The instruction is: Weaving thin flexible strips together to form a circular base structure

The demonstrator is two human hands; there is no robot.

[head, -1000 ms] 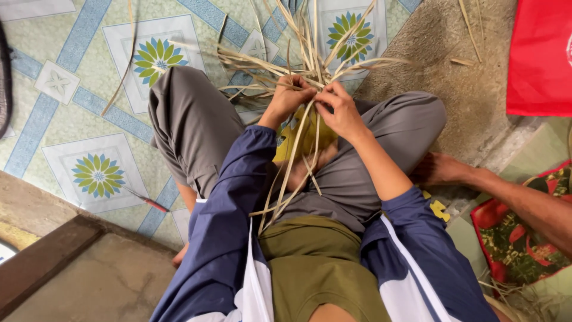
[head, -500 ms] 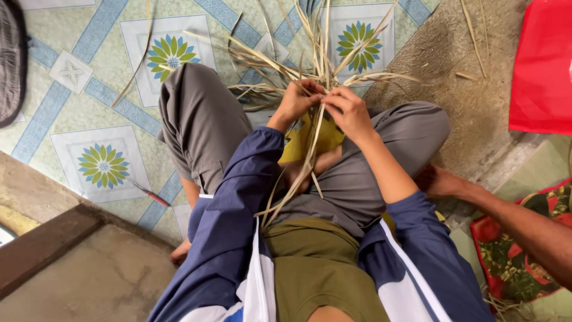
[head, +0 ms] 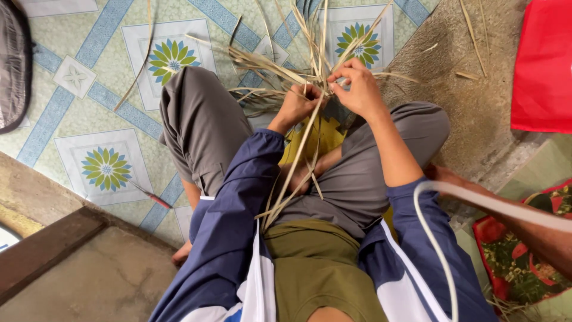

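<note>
dry straw strips (head: 298, 77) in one fanned bundle, two hands, left hand (head: 296, 104) and right hand (head: 359, 89), fingers pinched on it

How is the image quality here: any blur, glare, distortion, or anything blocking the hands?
Head view: soft, even daylight with no glare and only faint shadows; left hand, right hand and dry leaf strips are sharp; wide-angle stretch shows toward the edges; a white cord close to the lens crosses the lower right, slightly soft, clear of the hands.
</note>
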